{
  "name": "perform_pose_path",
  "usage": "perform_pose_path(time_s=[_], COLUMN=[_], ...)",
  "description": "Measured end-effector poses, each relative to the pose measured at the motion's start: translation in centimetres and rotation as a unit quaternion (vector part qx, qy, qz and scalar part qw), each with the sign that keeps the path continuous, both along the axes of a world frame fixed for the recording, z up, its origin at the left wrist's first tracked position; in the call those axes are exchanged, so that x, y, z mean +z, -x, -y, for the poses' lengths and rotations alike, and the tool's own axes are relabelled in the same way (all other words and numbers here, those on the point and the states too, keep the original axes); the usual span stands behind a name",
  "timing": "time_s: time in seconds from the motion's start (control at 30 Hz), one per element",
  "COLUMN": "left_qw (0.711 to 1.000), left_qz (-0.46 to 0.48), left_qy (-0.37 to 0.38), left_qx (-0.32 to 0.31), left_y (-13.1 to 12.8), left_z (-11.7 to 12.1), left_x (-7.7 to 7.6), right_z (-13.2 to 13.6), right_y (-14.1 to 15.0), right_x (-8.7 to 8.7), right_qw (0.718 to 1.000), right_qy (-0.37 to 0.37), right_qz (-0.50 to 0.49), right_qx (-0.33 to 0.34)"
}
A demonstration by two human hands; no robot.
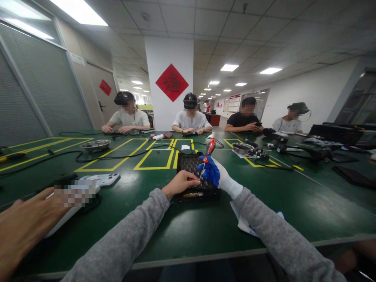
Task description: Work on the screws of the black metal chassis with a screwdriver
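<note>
My right hand point(217, 174), in a white glove with blue-coated fingers, is wrapped round a screwdriver point(210, 147) with a red handle. The handle points up and the thin shaft slants down to the left. Close to the shaft's lower end, my bare left hand point(182, 182) has its thumb and fingers pinched together; whatever is between them is too small to make out. Both hands are over a black, case-like object point(188, 161) with a bumpy inner surface, lying on the green table point(141, 219). A small brownish piece point(195, 194) shows along its near edge.
At the left, another person's hand point(35, 215) holds a phone beside a second, pale phone point(108, 179). Metal bowls point(95, 145) stand farther back on both sides. Black cables point(117, 156) cross the table. A white cloth point(242, 221) lies under my right forearm. Several people sit opposite.
</note>
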State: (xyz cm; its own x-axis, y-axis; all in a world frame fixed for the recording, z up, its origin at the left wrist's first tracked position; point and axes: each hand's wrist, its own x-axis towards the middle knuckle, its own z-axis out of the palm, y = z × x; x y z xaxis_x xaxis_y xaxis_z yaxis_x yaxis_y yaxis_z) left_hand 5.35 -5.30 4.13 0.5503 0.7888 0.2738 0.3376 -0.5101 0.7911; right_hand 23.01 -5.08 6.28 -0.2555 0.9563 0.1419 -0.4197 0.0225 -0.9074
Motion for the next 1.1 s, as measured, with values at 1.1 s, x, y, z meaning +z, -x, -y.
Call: perform_pose_path(time_s=[1.1], left_qw=[1.0], left_qz=[-0.003], left_qy=[-0.026], left_qx=[-0.01], left_y=[0.0], left_z=[0.0], left_x=[-0.3], right_z=[-0.8], right_y=[-0.2], right_x=[-1.0], right_qw=[0.998], right_qy=[-0.009], right_qz=[-0.044], right_qx=[-0.032])
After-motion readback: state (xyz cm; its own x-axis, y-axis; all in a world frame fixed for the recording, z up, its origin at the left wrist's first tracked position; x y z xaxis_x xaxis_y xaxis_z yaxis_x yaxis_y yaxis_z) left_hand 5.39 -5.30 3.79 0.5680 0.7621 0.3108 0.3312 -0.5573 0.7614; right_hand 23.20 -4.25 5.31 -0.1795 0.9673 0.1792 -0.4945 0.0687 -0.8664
